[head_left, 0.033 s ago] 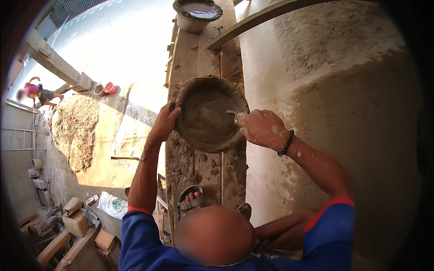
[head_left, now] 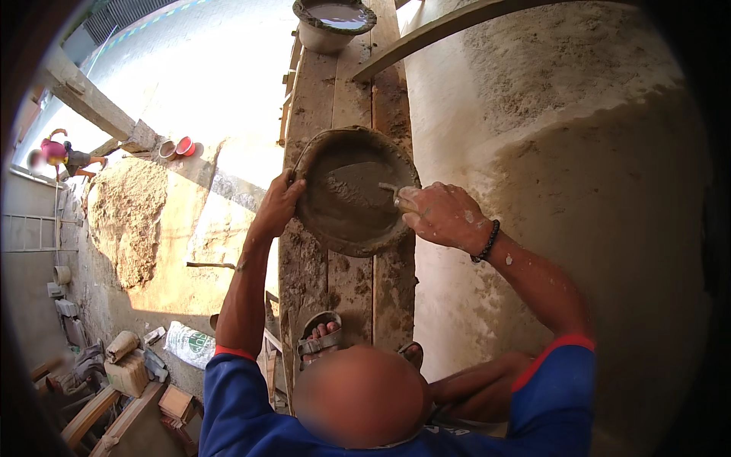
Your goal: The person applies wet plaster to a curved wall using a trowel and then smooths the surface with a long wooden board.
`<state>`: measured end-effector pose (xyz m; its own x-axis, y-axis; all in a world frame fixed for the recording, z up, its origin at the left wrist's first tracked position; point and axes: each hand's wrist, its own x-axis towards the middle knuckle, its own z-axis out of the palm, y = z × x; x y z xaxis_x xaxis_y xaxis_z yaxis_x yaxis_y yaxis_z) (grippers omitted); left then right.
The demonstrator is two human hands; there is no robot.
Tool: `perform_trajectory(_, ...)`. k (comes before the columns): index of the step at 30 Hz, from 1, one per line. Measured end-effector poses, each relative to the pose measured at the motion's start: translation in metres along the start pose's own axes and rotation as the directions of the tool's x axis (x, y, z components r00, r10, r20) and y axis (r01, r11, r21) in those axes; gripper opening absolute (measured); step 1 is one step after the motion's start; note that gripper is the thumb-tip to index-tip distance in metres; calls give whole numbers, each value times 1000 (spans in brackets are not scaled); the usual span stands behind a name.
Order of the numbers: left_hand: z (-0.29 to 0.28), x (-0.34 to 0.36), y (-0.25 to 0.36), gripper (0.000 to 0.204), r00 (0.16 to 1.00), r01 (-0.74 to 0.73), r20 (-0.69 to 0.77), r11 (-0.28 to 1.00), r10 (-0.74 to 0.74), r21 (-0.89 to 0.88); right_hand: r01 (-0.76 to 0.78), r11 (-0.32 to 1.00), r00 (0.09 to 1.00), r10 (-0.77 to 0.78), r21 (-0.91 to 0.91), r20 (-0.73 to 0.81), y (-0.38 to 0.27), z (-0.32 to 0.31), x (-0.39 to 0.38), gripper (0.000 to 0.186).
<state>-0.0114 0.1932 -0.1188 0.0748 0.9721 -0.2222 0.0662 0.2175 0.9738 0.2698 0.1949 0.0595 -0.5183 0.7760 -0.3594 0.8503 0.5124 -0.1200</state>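
Observation:
A round basin (head_left: 352,249) of wet grey mortar (head_left: 331,217) rests on a plank platform in front of me. My left hand (head_left: 282,204) is closed on the basin's left rim, with the thumb at the inner edge. My right hand (head_left: 445,217), at the right rim, is wrapped round the handle of a trowel (head_left: 387,186). The trowel's bent metal neck shows over the mortar. Its blade cannot be made out clearly against the grey mix.
The mud-stained planks (head_left: 349,293) run along a partly plastered wall (head_left: 525,228) on the right. A bucket of water (head_left: 326,38) stands at the far end, near a slanting timber (head_left: 426,42). Below left are a sand heap (head_left: 129,221), a white sack (head_left: 189,345) and another person (head_left: 68,156).
My right hand has turned slightly and shifted a little with the trowel, and the mortar's surface marks differ. My left hand has stayed on the rim.

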Motion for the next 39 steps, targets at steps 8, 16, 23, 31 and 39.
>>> perform_trajectory(8, 7, -5, 9, 19, 1000, 22, -10, 999, -22, -47, -149, 975, 988, 139, -164, -68, 48, -21, 2, 35)
perform_trajectory(16, 18, -17, 17, 16, 995, -83, -57, 993, 87, 81, -76, 933, 986, 123, -350, 115, 79, -52, -47, 30)
perform_trajectory(23, 31, -24, 28, 17, 986, -133, -83, 982, 146, 136, -36, 996, 990, 24, 86, 136, 57, 29, -20, 35)
perform_trajectory(31, 14, -31, 17, 20, 993, -86, -70, 981, 99, 173, -11, 913, 965, 117, 409, -236, 48, 116, -46, 39)
perform_trajectory(39, 20, -19, 7, 24, 990, -94, -94, 987, 107, 132, -117, 885, 910, 278, 451, -308, 53, 131, -47, 37)
